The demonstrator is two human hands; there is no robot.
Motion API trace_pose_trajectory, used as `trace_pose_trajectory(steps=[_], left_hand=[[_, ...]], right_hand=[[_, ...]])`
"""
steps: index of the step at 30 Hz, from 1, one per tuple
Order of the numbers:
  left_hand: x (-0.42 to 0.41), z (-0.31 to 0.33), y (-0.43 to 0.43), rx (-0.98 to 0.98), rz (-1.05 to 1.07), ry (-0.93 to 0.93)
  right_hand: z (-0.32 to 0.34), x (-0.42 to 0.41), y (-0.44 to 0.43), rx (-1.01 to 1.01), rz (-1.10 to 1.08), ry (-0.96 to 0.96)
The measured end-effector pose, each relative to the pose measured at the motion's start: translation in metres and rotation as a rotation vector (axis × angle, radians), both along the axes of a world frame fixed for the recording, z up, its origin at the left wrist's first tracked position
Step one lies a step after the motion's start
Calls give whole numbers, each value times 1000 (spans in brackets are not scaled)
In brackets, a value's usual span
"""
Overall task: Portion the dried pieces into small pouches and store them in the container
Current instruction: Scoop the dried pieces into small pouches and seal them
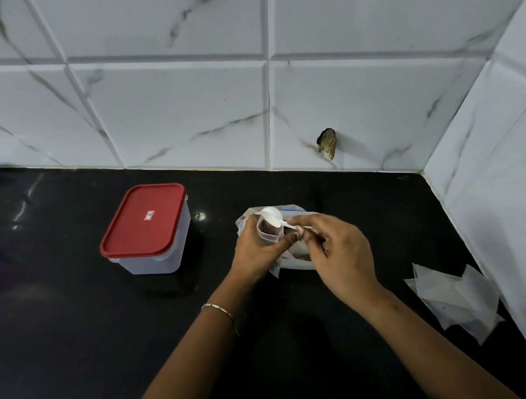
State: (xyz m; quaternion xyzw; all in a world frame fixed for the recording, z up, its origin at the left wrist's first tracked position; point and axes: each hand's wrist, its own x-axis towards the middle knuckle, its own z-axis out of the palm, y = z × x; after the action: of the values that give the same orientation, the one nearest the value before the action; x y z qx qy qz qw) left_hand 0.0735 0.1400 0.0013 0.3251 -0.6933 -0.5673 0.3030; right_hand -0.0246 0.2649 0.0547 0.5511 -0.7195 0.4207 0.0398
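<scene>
My left hand (pixel 253 250) grips a small clear pouch (pixel 269 232) upright, its mouth open and dark pieces showing inside. My right hand (pixel 338 253) pinches the handle of a white plastic spoon (pixel 272 216), whose bowl is tipped over the pouch mouth. Behind and under both hands lies a larger clear bag (pixel 291 211) of dried pieces, mostly hidden. A clear plastic container with a red lid (pixel 145 221) stands closed on the black counter to the left of my hands.
Several empty clear pouches (pixel 452 297) lie in a loose pile at the right, by the side wall. White marble-look tiles (pixel 185 111) back the black counter (pixel 77 340), with a broken hole (pixel 327 142) low in one tile.
</scene>
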Motion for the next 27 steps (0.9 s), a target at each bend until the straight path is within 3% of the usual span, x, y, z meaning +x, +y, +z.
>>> trace_pose_trajectory(steps=[6,8,14,19,22,27], left_hand=[[2,7,2,16,2,11],[3,6,0,32,11,6],[8,-3,1,81,2,1],[14,-3,1,161,3,8],[17,-2,1,184,21,0],[22,-2,2,217,74,29]], right_hand=[[-6,2,3,9,32,68],[-10,2,3,35,26,-1],[-4,5,5,-24,-66,-954],[-8,-5,10,15,-101,-1393],[-14,-12,13,41,-217,-1535],[-35,-22,20,117,-407,-1527]])
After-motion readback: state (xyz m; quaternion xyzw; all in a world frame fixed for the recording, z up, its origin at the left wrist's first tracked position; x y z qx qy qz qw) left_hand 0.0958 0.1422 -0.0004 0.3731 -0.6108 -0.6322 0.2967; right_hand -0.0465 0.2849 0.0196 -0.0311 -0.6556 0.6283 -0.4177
